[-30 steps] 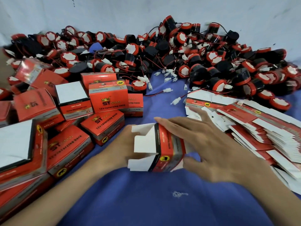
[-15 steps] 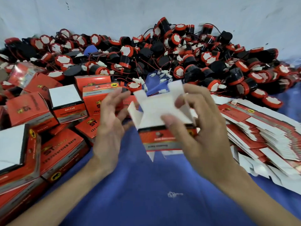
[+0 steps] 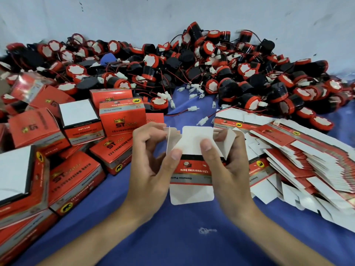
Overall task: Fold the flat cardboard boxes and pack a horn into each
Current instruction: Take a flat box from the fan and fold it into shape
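Gripping a half-folded box [image 3: 192, 170] with left hand [image 3: 151, 169] and right hand [image 3: 232, 169], fingers of both curled round its sides, clear of the blue cloth [image 3: 172, 237]; pressing both thumbs on the white top flap [image 3: 196, 136], left thumb at its lower corner, right thumb nearer the middle; just beside the left fingertips, left side flap [image 3: 171, 140], edge-on and upright; in front of the right fingers, right side flap [image 3: 229, 144], angled outward, probably touching them but partly hidden; below the thumbs, between the wrists, bottom flap [image 3: 192, 193], hanging open; beyond the fingertips, red-and-black horns [image 3: 211, 73] with wires and white plugs, heaped against the wall [image 3: 172, 16]; left of the left hand, folded boxes [image 3: 123, 116] piled up; right of the right hand, flat boxes [image 3: 297, 146] fanned in a stack.
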The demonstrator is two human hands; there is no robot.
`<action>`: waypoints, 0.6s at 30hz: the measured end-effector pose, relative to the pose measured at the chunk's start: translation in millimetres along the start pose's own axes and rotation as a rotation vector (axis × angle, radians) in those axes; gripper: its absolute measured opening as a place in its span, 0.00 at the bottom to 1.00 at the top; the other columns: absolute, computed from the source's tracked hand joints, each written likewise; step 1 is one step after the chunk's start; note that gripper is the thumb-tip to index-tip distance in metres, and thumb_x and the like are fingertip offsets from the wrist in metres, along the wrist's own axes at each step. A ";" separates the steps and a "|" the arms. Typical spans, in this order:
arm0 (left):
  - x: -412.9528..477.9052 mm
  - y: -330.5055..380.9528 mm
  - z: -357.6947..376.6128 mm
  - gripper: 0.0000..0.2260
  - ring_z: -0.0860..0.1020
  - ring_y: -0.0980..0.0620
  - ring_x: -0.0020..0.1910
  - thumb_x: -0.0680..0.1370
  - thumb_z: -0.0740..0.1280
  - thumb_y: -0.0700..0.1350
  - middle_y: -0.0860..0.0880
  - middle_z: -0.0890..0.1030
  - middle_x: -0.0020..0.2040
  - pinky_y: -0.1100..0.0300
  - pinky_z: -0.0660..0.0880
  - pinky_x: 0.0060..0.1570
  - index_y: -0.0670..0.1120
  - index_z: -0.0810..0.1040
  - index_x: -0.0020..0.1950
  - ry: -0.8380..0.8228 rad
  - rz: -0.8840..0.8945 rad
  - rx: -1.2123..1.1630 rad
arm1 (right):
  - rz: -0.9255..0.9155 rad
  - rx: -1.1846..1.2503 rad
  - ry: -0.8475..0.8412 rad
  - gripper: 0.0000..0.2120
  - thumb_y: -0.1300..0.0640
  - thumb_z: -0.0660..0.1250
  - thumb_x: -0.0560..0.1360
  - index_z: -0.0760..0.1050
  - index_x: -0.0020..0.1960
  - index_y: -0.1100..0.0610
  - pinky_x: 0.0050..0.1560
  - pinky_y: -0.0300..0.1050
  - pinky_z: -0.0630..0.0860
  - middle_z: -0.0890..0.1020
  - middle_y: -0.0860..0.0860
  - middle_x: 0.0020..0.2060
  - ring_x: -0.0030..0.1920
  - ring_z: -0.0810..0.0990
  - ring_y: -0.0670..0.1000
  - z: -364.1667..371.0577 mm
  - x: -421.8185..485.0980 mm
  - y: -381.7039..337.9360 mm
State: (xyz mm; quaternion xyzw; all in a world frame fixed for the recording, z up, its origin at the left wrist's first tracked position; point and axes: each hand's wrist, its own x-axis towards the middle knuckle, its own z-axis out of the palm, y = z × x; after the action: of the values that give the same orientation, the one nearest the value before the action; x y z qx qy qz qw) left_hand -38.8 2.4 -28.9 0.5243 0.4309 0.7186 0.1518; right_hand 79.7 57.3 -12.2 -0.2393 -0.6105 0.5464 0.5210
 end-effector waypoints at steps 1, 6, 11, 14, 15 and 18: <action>0.0 0.4 -1.2 0.13 0.75 0.51 0.58 0.75 0.64 0.46 0.50 0.71 0.60 0.63 0.76 0.49 0.52 0.67 0.58 -0.006 0.000 0.021 | 0.005 0.010 0.009 0.11 0.47 0.67 0.70 0.69 0.47 0.50 0.35 0.35 0.77 0.80 0.42 0.39 0.41 0.82 0.43 0.0 0.3 2.2; 2.7 0.0 -5.7 0.13 0.75 0.47 0.55 0.76 0.63 0.50 0.44 0.72 0.58 0.52 0.75 0.52 0.53 0.69 0.60 -0.006 -0.026 0.194 | -0.041 -0.063 0.000 0.13 0.45 0.69 0.71 0.67 0.46 0.49 0.35 0.33 0.76 0.79 0.38 0.39 0.41 0.80 0.41 3.4 -1.5 7.4; -1.0 -3.6 -0.8 0.12 0.76 0.59 0.48 0.74 0.65 0.48 0.56 0.73 0.47 0.60 0.75 0.48 0.52 0.65 0.54 0.083 -0.026 0.062 | 0.008 -0.011 -0.023 0.15 0.48 0.69 0.70 0.66 0.52 0.49 0.36 0.36 0.77 0.78 0.43 0.38 0.39 0.81 0.43 3.9 0.4 16.4; -2.6 -2.9 0.5 0.09 0.76 0.53 0.39 0.75 0.64 0.51 0.50 0.74 0.40 0.61 0.76 0.39 0.57 0.68 0.54 0.077 -0.090 0.048 | -0.005 -0.001 -0.034 0.20 0.47 0.70 0.72 0.66 0.60 0.42 0.37 0.35 0.77 0.77 0.44 0.38 0.38 0.80 0.43 3.9 2.0 18.1; -1.8 -1.9 0.6 0.08 0.76 0.50 0.38 0.76 0.63 0.51 0.48 0.75 0.40 0.61 0.76 0.36 0.58 0.70 0.54 0.056 -0.104 0.057 | -0.031 -0.025 -0.035 0.18 0.46 0.68 0.73 0.68 0.61 0.42 0.37 0.34 0.76 0.77 0.43 0.38 0.38 0.79 0.42 3.8 2.5 18.7; -0.7 -1.3 1.5 0.06 0.77 0.58 0.38 0.78 0.60 0.51 0.50 0.77 0.41 0.68 0.74 0.37 0.58 0.76 0.50 -0.048 -0.112 0.105 | -0.048 -0.075 -0.030 0.19 0.44 0.60 0.75 0.77 0.60 0.51 0.40 0.39 0.78 0.81 0.42 0.45 0.43 0.81 0.46 4.6 1.7 20.5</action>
State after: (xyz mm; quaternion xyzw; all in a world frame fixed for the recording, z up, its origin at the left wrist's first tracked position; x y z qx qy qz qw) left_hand -37.4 3.3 -30.3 0.5235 0.4927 0.6729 0.1744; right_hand 69.4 62.8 -29.8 -0.2356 -0.6439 0.5140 0.5154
